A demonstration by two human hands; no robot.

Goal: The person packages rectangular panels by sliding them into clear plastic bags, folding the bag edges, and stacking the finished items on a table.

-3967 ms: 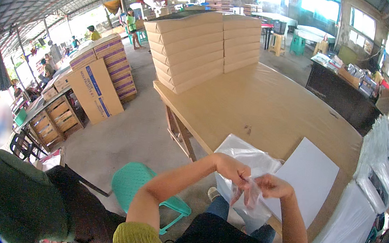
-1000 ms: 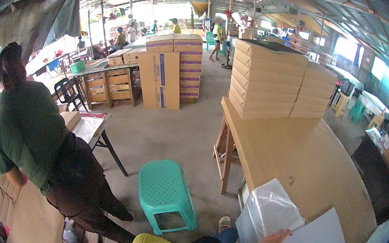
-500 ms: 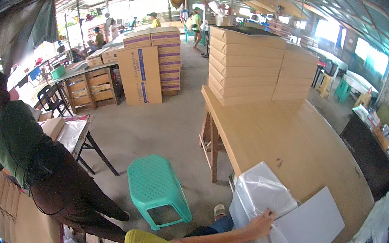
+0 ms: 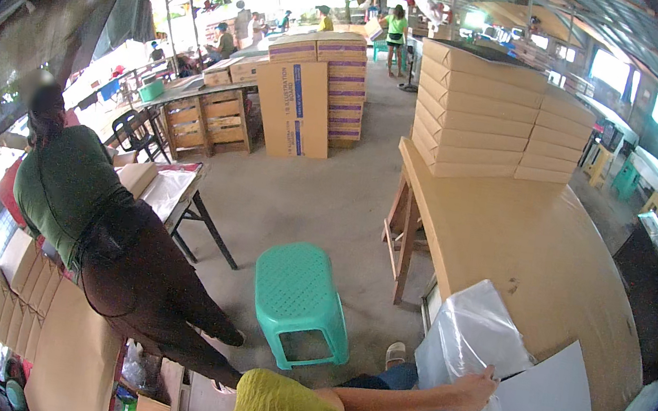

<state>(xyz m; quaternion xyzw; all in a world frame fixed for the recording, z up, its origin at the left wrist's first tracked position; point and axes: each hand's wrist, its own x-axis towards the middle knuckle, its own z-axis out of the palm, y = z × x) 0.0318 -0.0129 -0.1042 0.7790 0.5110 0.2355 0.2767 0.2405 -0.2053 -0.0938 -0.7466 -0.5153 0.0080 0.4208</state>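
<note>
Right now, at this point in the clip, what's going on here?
The person's left hand appears to be pinching clear plastic at the near end of a brown table, next to a white sheet. The right hand is out of view. Brown wrapped stacks stand at the table's far end. A green stool is on the floor to the left, and farther left stands a co-worker.

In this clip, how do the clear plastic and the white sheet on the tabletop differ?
The clear plastic is see-through and glossy, while the white sheet is opaque and matte. The clear plastic is creased; the white sheet looks smooth. The clear plastic sits farther left than the white sheet. Both lie on the brown table.
</note>
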